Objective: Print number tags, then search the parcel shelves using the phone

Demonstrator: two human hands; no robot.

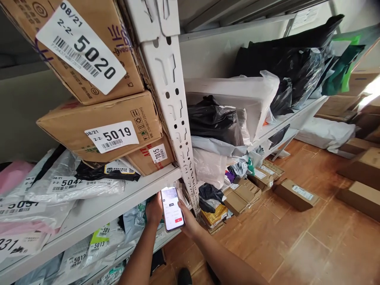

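Note:
A smartphone with a bright white screen and a small red button is held upright between my two hands, low in front of the shelf rack. My left hand grips its left edge. Around its right edge closes my right hand, the thumb near the screen. Just above the phone, a shelf carries a cardboard box labelled 5019, and another box labelled 5020 rests on it. Beneath that lower box is a smaller carton labelled 7015.
A white perforated post rises beside the boxes. Plastic mailers fill the shelves at left. Right of the post sit a clear bin and black bags. Cartons lie on the brown tiled floor.

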